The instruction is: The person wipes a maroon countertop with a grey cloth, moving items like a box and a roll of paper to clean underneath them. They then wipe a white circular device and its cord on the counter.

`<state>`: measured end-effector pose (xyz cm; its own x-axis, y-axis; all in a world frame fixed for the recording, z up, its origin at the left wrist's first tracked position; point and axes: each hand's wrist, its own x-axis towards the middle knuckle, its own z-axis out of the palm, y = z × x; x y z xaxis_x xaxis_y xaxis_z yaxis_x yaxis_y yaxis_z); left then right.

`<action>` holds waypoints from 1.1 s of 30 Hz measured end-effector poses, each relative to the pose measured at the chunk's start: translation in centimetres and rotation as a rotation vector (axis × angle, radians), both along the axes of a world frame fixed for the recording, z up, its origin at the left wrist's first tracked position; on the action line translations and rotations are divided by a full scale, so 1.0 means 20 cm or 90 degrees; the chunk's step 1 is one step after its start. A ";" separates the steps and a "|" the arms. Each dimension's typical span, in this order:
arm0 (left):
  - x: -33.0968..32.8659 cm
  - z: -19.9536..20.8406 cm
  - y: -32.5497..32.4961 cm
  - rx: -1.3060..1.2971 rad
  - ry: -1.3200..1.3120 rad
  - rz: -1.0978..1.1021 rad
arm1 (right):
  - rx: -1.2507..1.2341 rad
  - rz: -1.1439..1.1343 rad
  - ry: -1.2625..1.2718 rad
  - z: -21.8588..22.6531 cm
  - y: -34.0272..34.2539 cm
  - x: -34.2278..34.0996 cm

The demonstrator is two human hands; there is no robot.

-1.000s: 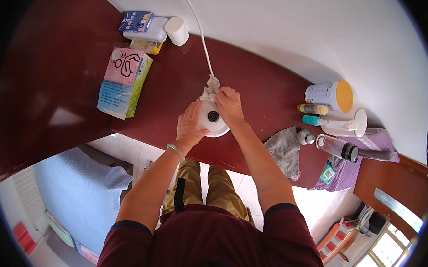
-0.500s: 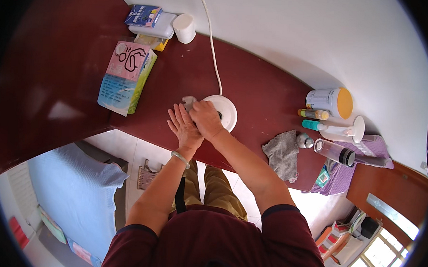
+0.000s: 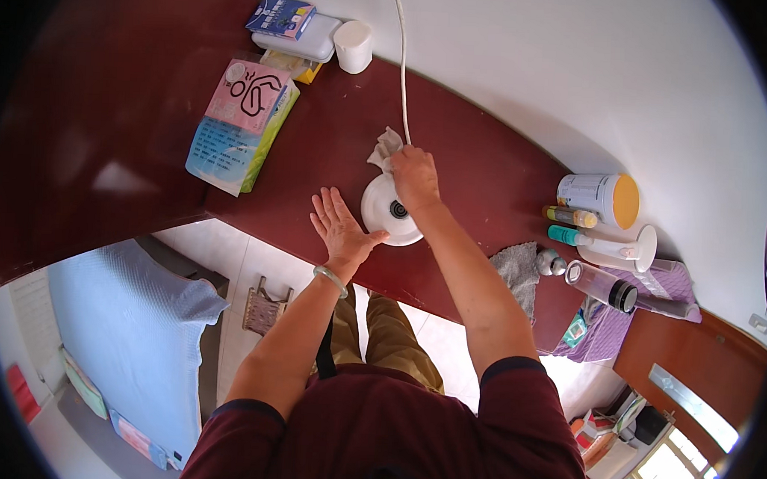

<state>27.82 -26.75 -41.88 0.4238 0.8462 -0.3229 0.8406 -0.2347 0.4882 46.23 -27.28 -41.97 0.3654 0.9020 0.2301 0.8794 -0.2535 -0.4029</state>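
A round white kettle base (image 3: 380,219) with a dark connector at its middle sits on the dark red tabletop, and its white cord runs up to the wall. My left hand (image 3: 344,229) lies with fingers spread, its thumb at the left rim of the base. At the far edge of the base my right hand (image 3: 415,177) is closed on a crumpled pale cloth (image 3: 386,148), part of which sticks out to the left of the fingers. The cloth lies where the cord meets the base.
Packs of tissues (image 3: 239,126), a small box (image 3: 282,18) and a white roll (image 3: 353,47) stand at the far left. To the right are a grey cloth (image 3: 515,275), a tin with an orange lid (image 3: 599,200), small bottles and a clear bottle (image 3: 600,285).
My right hand has moved with the cloth from the left side of the base to its far edge. My left hand, earlier beside the right one, now rests apart at the base's rim.
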 end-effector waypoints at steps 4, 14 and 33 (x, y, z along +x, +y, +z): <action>-0.01 0.02 0.00 -0.022 -0.002 0.012 | 0.041 0.051 -0.001 0.03 -0.07 -0.17; -0.06 0.02 0.03 -0.010 -0.053 -0.015 | 0.113 -0.050 0.326 0.07 -0.18 -0.43; 0.10 -0.05 0.11 0.120 -0.310 -0.194 | 0.015 -0.223 0.081 -0.04 -0.52 -0.15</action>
<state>29.89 -24.46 -42.96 0.7177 0.6871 0.1132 0.4123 -0.5502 0.7261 43.16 -37.71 -42.71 0.6780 0.7121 0.1822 0.6835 -0.5196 -0.5128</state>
